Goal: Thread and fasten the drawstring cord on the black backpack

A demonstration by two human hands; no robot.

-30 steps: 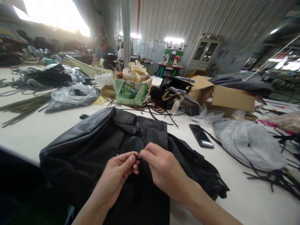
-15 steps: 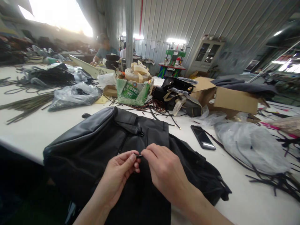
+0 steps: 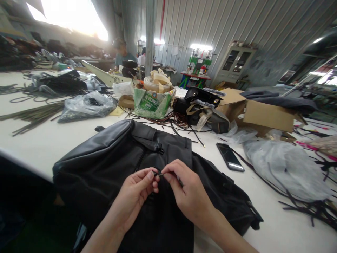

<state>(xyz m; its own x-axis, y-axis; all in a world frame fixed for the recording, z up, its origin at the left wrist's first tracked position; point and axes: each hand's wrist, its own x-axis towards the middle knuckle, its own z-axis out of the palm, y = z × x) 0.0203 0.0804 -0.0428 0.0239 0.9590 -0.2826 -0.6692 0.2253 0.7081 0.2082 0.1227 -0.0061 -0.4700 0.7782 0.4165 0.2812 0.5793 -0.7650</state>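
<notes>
A black leather-look backpack (image 3: pixel 102 154) lies on the white table in front of me. Over its middle, my left hand (image 3: pixel 135 193) pinches a small black piece (image 3: pixel 157 172) between thumb and forefinger, its other fingers curled. My right hand (image 3: pixel 188 191) is closed just to the right, its fingertips on a thin, narrow end that runs to that piece; what kind of part this is, I cannot make out. A black side-release buckle (image 3: pixel 160 149) sits on the bag just above my hands. My forearms and hands cover part of the bag's lower front.
Right of the bag lie a phone (image 3: pixel 230 156) and a clear plastic bag (image 3: pixel 284 168). Behind stand a green box (image 3: pixel 152 104) holding rolled tape, dark bags (image 3: pixel 207 117) and an open carton (image 3: pixel 268 114). Left is a bag of small parts (image 3: pixel 85 107). A person (image 3: pixel 123 56) sits farther back.
The right hand's fingers have drawn slightly away from the left fingertips, showing a thin end between them. The whole view has shifted a little; the backpack lies as before.
</notes>
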